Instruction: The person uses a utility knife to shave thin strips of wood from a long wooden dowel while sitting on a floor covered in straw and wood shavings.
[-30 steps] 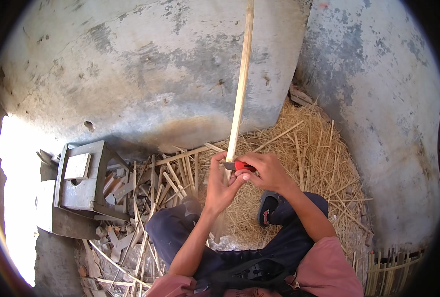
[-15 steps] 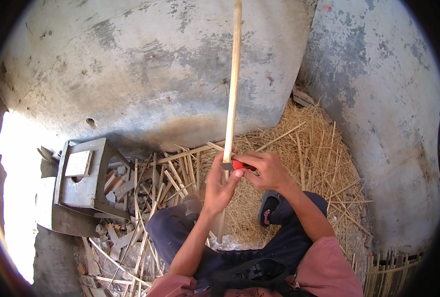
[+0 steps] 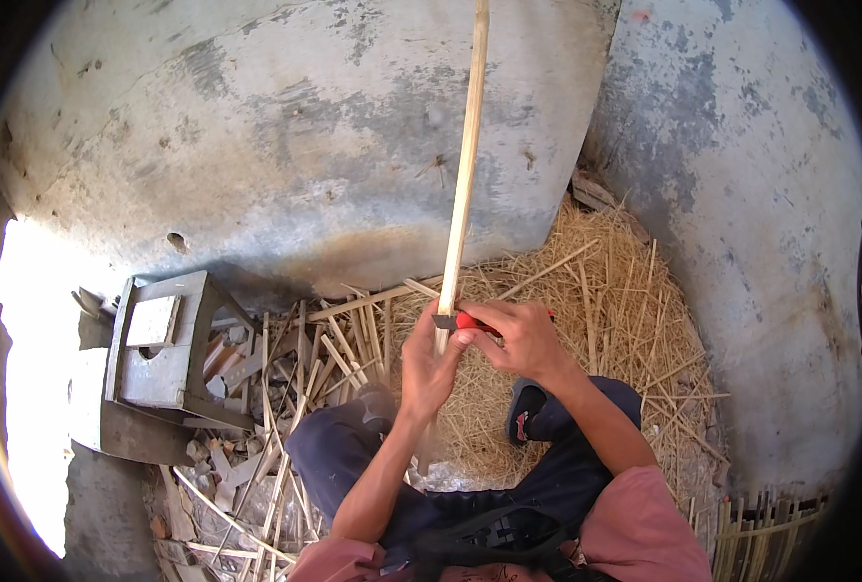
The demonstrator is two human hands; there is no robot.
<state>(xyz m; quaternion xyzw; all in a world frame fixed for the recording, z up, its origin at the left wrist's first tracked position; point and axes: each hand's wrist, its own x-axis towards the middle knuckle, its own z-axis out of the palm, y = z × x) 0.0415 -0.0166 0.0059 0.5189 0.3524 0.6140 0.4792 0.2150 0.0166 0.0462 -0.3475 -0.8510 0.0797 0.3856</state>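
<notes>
The person sits low with knees drawn up in dark blue trousers (image 3: 334,456); a dark shoe (image 3: 526,412) with a red mark shows just right of the forearms, resting on the floor.

Above the knees, the left hand (image 3: 426,364) is closed around the lower part of a long pale bamboo strip (image 3: 462,194), thumb and fingers wrapped about it. The right hand (image 3: 518,335) sits just to the right of the strip, touching the left hand's fingertips, and is clenched on a knife with a red handle (image 3: 470,321). The knife's dark blade end meets the strip just above the left hand's grip. Both hands are thus at the strip's lower part, while most of its length rises away from them, slightly tilted, to the top edge of the view. Whether the blade is cut into the strip or only laid against it cannot be told.

Past the strip's lower end, a heap of dry straw-coloured shavings (image 3: 586,291) spreads to the right of it. To the left of the strip, split bamboo slats (image 3: 305,359) lie scattered and crossed over rubble. Farther left of the strip stands a small grey wooden stool (image 3: 159,339), tilted, beside a bright sunlit patch.

Behind the strip rises a grey plastered wall (image 3: 286,126), stained and patchy, meeting a second wall at a corner right of the strip.
</notes>
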